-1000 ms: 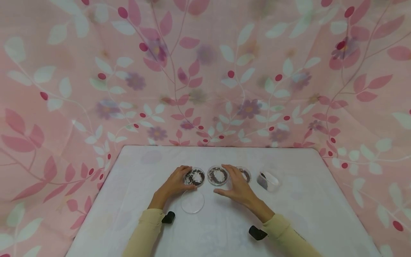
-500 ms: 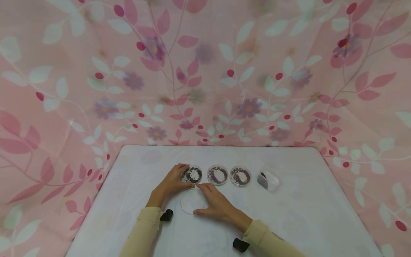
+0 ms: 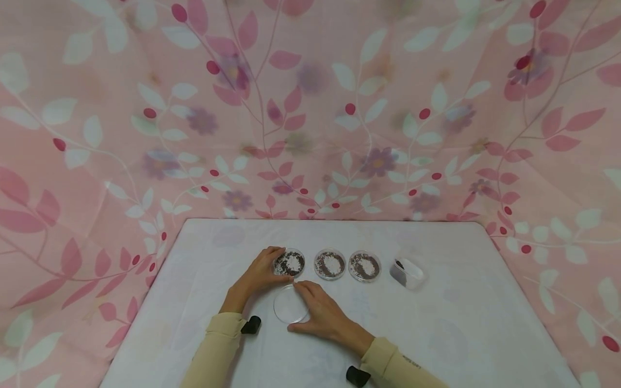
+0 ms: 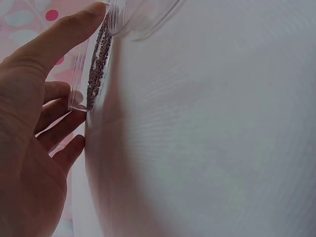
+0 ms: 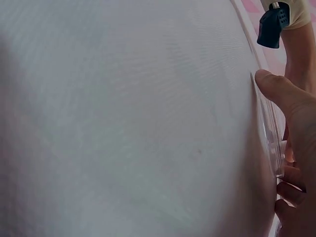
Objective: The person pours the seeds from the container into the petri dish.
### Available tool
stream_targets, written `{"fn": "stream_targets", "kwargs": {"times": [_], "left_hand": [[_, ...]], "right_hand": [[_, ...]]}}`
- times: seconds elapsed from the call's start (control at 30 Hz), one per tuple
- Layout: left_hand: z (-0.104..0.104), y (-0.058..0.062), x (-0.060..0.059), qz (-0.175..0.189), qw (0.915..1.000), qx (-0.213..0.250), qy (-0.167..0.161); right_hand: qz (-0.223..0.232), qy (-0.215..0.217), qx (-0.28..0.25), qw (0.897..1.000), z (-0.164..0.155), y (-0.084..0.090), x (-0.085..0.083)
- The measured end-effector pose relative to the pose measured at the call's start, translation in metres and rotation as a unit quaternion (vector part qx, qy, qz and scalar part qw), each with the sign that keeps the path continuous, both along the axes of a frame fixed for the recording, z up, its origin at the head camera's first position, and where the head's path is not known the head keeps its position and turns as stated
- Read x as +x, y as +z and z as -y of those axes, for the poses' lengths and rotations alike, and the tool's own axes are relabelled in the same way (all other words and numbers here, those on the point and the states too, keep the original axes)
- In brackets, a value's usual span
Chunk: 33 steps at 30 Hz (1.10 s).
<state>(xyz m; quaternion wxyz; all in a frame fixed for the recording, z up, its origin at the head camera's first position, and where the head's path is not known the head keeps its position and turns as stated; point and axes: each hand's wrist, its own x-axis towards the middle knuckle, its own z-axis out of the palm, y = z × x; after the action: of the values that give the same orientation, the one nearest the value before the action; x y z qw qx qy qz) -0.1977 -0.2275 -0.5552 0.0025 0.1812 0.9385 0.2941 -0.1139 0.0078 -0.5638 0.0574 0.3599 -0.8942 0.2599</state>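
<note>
My left hand [image 3: 258, 276] holds a clear petri dish [image 3: 293, 263] of dark granules and white bits by its left side, thumb at the near rim and fingers at the far one. In the left wrist view the granules [image 4: 98, 66] show through its wall. Just in front lies a clear, bare petri dish lid [image 3: 287, 306]. My right hand [image 3: 329, 317] spans it from the right, thumb and fingers at opposite edges. In the right wrist view the lid [image 5: 270, 131] is seen edge-on, low against the tabletop.
Two more filled petri dishes, a middle one [image 3: 330, 264] and a right one [image 3: 365, 266], stand in line on the white-covered table [image 3: 436, 328]. Right of them sits a clear plastic tub [image 3: 408, 274] with dark material inside. A pink floral cloth [image 3: 310, 108] hangs behind.
My right hand has moved left and nearer, from beside the middle and right dishes to the lid. My left hand and its dish have shifted slightly left.
</note>
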Motion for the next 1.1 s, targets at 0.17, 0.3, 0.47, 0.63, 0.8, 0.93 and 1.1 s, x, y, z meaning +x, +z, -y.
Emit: {"fn": "stream_targets", "kwargs": {"times": [0.17,0.3,0.47,0.63,0.8,0.93,1.1], "left_hand": [[0.000,0.000,0.000,0.006,1.0000,-0.001,0.001],[0.000,0.000,0.000,0.003,1.0000,-0.004,0.001],[-0.001,0.001,0.000,-0.002,1.0000,-0.003,-0.001],[-0.001,0.001,0.000,-0.002,1.0000,-0.007,0.001],[-0.001,0.001,0.001,-0.002,1.0000,-0.003,0.002],[-0.001,0.000,0.001,-0.008,1.0000,-0.001,0.000],[-0.001,0.001,0.001,-0.008,1.0000,-0.002,0.003]], "right_hand": [[-0.002,-0.004,0.004,1.000,0.000,-0.001,0.000],[-0.005,-0.003,0.002,1.000,0.001,0.000,0.000],[-0.004,-0.002,-0.001,1.000,0.000,0.001,0.000],[0.008,-0.003,0.004,1.000,-0.001,0.001,-0.001],[0.031,-0.006,0.011,0.999,-0.003,0.003,-0.001],[0.054,-0.011,0.010,0.998,-0.006,0.007,-0.001],[0.065,-0.013,0.002,0.998,-0.012,0.014,-0.001]]}}
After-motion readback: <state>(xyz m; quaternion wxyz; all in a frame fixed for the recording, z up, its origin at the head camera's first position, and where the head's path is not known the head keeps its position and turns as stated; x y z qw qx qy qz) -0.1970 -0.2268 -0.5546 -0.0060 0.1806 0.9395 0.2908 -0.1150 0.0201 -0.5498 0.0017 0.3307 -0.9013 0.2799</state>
